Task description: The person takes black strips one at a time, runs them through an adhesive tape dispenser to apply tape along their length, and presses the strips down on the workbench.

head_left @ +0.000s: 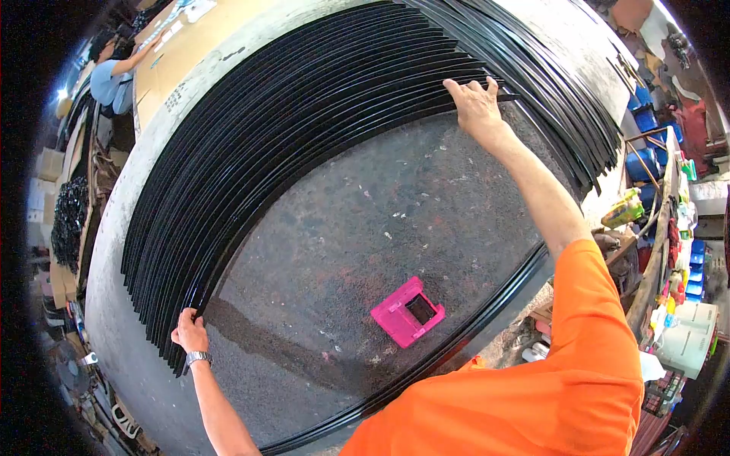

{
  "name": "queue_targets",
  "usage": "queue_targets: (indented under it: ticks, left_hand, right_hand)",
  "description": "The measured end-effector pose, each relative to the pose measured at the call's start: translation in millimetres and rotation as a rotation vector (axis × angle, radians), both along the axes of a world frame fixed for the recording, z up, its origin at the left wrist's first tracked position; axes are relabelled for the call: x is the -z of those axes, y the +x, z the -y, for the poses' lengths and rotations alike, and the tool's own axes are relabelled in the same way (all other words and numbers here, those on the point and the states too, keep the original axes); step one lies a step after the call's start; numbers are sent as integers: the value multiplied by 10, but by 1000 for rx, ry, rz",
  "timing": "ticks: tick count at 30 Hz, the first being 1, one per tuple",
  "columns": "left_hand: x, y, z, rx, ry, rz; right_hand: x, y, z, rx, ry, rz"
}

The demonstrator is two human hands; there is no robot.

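Beneath black strips, grey tabletop (365, 220)

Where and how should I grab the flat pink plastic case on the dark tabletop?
I'd pinch the flat pink plastic case across two opposite outer edges, straight down from above: it lies flat, and dark tabletop shows all around its rim. I'd keep fingers off its dark rectangular window, which may be an opening.

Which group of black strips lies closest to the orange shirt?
The thin bundle along the near edge of the table; the wide curved row and right-side group lie farther away.
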State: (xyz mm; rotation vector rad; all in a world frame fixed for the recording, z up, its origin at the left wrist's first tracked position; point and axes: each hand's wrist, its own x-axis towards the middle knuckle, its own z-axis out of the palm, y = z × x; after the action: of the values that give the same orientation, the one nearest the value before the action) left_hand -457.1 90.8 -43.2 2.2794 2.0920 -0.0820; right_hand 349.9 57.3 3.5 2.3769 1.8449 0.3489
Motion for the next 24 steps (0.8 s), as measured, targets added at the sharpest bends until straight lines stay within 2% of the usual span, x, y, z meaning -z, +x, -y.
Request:
queue_targets:
  ticks: [2, 5, 6, 7, 10, 14, 15, 16, 19, 21, 24]
  left_hand:
    - [-15, 22, 2, -29, -34, -48]
    - [-187, 273, 130, 11, 100, -148]
    - [-189, 321, 203, 41, 240, -203]
    - [-252, 443, 255, -13, 246, -215]
    - [-183, 506, 574, 74, 385, -162]
    - [-81, 703, 1297, 0, 253, -81]
    - [-18, 728, 1499, -18, 239, -57]
    - [29, 759, 1704, -38, 223, -35]
    - [28, 888, 2261, -92, 150, 72]
    - [86, 864, 2546, -53, 171, 212]
    - [229, 905, 2777, -64, 236, 205]
  right_hand:
    - [14, 2, 17, -27, 66, 32]
    - [-6, -104, 141, -84, 275, 60]
    - [40, -130, 189, -82, 284, 52]
    - [60, -180, 262, -69, 262, 39]
    - [204, -161, 524, -13, 244, -45]
    - [445, 146, 662, 98, 283, -33]
    - [441, 201, 654, 125, 293, -28]
    - [394, 248, 627, 219, 167, -75]
    - [373, 376, 589, 289, 192, -65]
    - [395, 449, 554, 340, 176, -47]
    - [426, 459, 560, 368, 125, -41]
